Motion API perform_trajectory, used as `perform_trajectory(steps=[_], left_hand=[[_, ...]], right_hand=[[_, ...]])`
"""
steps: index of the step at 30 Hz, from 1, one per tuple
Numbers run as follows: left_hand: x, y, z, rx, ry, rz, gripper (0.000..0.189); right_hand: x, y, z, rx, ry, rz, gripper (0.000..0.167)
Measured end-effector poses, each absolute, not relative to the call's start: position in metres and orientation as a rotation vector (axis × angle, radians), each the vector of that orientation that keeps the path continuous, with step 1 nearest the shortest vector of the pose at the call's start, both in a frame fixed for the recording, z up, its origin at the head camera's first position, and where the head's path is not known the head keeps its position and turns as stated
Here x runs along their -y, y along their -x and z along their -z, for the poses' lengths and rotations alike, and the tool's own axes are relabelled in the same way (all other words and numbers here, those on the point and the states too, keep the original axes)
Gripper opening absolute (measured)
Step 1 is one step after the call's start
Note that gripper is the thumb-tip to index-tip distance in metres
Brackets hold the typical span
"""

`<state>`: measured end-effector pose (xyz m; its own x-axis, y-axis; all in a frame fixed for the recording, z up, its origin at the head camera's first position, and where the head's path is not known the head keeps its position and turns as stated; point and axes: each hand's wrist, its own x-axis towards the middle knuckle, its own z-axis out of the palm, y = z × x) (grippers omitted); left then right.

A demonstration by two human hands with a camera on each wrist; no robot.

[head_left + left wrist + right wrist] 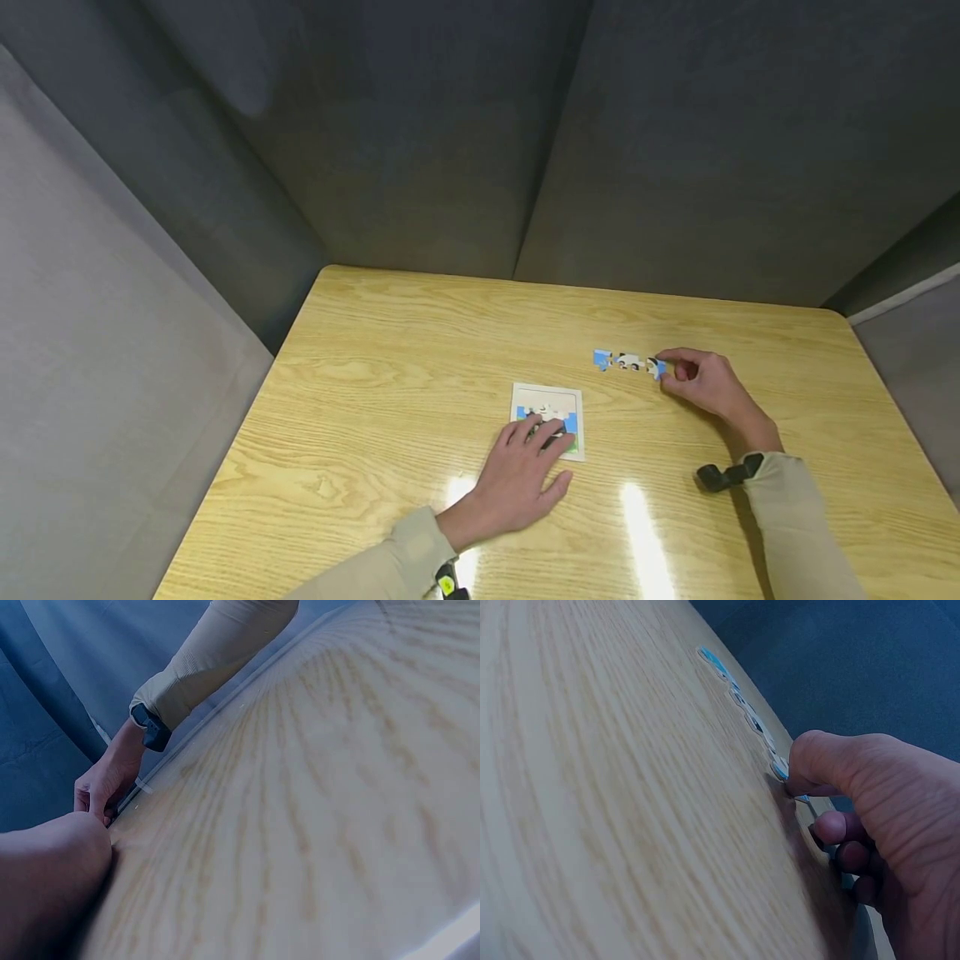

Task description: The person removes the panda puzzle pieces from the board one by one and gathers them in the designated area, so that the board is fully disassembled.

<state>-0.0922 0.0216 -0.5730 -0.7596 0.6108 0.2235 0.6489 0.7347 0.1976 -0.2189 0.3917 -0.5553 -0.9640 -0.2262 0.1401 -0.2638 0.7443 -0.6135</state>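
My left hand point(517, 483) lies with spread fingers over a small square puzzle board point(550, 390) with a pale border. Its fingertips rest on the picture and cover part of it. Beyond the board, to the right, three jigsaw pieces lie in a row: a blue one point(602, 358), a white and black one point(629, 362) and a blue, white and black puzzle piece point(657, 368). My right hand point(712, 385) pinches that last piece at its right end between thumb and index finger. In the right wrist view the thumb hides part of this piece.
The wooden table point(390, 358) extends around both hands. Dark fabric panels point(420, 167) stand behind its far edge, and a grey panel point(97, 350) rises on the left. Bright glare point(645, 542) lies on the near tabletop.
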Motion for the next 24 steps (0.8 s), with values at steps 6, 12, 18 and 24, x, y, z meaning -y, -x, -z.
perform_trajectory(steps=[6,12,18,24], left_hand=[[-0.0213,0.0919,0.5715,2.798,1.023,0.404,0.048],[-0.0213,0.0916,0.5707,2.805,1.025,0.401,0.048],[-0.0214,0.0915,0.5713,2.812,1.027,0.398,0.048],[-0.0216,0.0917,0.5714,2.803,1.024,0.4,0.048]], right_hand=[[-0.3916,0.2189,0.5548,2.888,-0.406,-1.032,0.028],[-0.3919,0.2189,0.5536,2.888,-0.43,-1.025,0.028],[-0.3928,0.2194,0.5543,2.893,-0.436,-1.022,0.027],[-0.3923,0.2174,0.5527,2.874,-0.42,-1.061,0.029]])
